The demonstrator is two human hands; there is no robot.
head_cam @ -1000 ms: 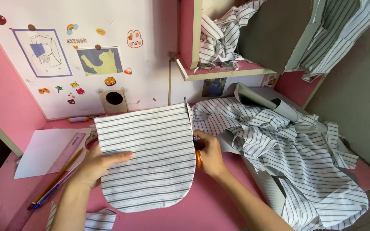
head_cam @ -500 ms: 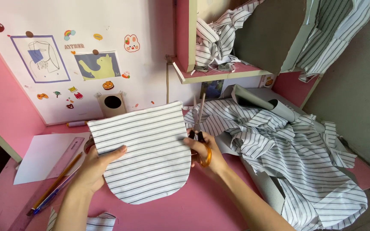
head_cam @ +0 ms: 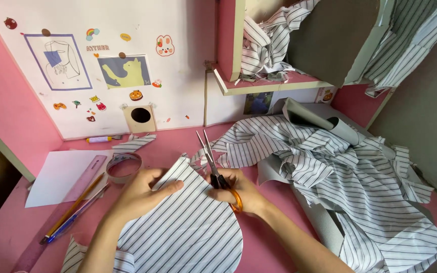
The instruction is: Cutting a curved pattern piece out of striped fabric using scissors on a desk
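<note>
striped fabric piece (head_cam: pixel 188 232): white, dark stripes, rounded edge | left hand (head_cam: pixel 142 189) grip pinches it | right hand (head_cam: pixel 241 192) grip clenches scissors (head_cam: pixel 211 164)

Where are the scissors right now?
In the head view, the scissors are near the middle of the pink desk, held in the right hand, blades pointing up and away beside the striped fabric piece.
</note>
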